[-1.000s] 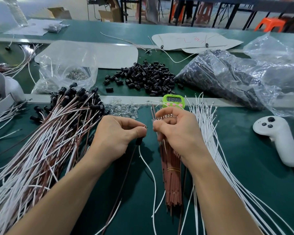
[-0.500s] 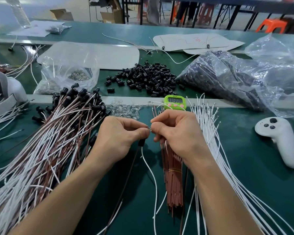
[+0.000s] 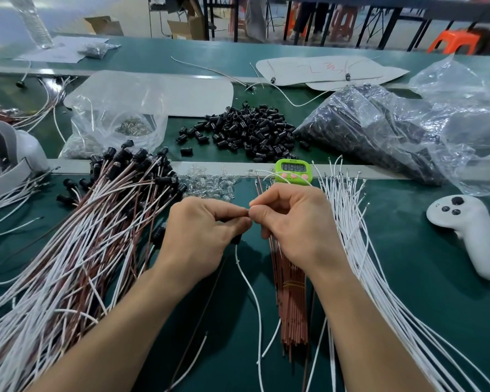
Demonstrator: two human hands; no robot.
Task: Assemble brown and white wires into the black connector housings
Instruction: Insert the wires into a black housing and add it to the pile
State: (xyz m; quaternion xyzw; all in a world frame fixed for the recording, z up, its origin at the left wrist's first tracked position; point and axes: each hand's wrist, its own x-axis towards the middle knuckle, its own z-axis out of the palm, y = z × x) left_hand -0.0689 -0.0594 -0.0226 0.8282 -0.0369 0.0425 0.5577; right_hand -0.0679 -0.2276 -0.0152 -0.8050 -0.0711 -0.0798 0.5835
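Your left hand [image 3: 201, 236] grips a black connector housing [image 3: 236, 239] trailing a white wire [image 3: 251, 287]. Your right hand [image 3: 294, 222] pinches something I cannot make out.

Bare forearms [image 3: 116, 323], left hand [image 3: 201, 236], right hand [image 3: 294, 224]

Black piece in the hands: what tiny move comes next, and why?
Probably the right hand presses whatever it pinches down into the black housing gripped by the left hand. The hands meet just above it, and a white wire hangs from its underside. The pinched thing is hidden.
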